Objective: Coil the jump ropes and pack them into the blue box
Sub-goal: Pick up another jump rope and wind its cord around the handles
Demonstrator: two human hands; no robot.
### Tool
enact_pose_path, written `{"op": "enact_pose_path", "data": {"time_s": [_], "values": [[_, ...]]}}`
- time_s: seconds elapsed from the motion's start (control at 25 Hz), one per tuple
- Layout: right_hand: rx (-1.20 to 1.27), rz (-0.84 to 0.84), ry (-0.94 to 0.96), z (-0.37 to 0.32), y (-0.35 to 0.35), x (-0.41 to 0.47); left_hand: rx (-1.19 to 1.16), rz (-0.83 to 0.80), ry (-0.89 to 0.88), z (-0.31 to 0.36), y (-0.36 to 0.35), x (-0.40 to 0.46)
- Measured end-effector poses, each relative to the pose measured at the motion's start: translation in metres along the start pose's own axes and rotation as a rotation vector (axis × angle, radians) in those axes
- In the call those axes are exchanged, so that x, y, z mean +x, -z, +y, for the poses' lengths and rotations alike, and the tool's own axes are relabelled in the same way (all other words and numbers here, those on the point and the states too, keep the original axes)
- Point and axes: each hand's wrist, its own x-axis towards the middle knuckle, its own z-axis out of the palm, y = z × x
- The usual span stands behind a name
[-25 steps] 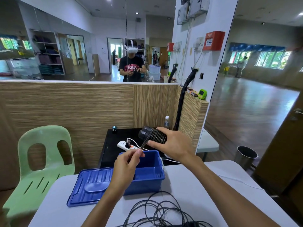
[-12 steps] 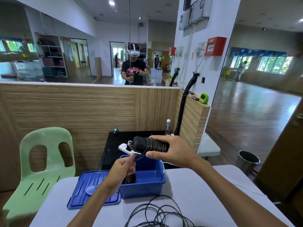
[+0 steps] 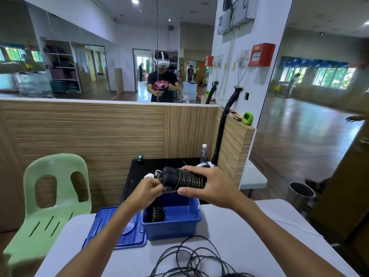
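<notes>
I hold a black jump rope (image 3: 182, 177), its cord wound tightly round the two handles, in the air above the open blue box (image 3: 171, 222). My right hand (image 3: 207, 186) grips the wound bundle from the right. My left hand (image 3: 148, 191) pinches the bundle's left end, by the handle caps. Another coiled black rope (image 3: 157, 213) lies inside the box at its left wall. A loose tangle of black rope (image 3: 191, 260) sprawls on the white table (image 3: 249, 236) in front of the box.
The box's blue lid (image 3: 113, 230) lies flat to the left of the box. A green plastic chair (image 3: 48, 198) stands at the table's left. Behind are a black low table (image 3: 137, 168) with a power strip and a bottle (image 3: 203, 153), and a metal bin (image 3: 300, 194) at the right.
My left hand rose from over the box up to the bundle's left end and now pinches it. The bundle turned more level and came slightly nearer me.
</notes>
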Motion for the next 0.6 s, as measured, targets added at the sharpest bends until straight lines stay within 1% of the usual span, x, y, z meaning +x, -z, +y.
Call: {"op": "enact_pose_path", "data": {"time_s": [0.12,0.28,0.4,0.44,0.48,0.56,0.6], "values": [[-0.018,0.085,0.010,0.004,0.000,0.000,0.023,0.046,-0.012,-0.011,-0.012,-0.001],[-0.057,0.028,0.055,0.000,-0.004,-0.006,0.056,0.111,0.028,-0.029,-0.020,0.005],[-0.039,0.019,0.053,0.003,-0.003,-0.005,0.074,0.156,0.031,-0.020,-0.022,0.010],[-0.076,0.037,0.046,0.008,0.000,-0.003,0.074,0.179,0.007,-0.014,-0.026,0.008],[-0.142,0.061,0.035,0.013,0.003,0.000,0.111,0.228,-0.022,-0.010,-0.031,0.004],[-0.276,0.109,0.000,0.024,0.008,0.003,0.246,0.395,-0.085,0.001,-0.043,-0.008],[-0.323,0.122,-0.016,0.029,0.008,0.004,0.219,0.451,-0.108,0.009,-0.048,-0.014]]}}
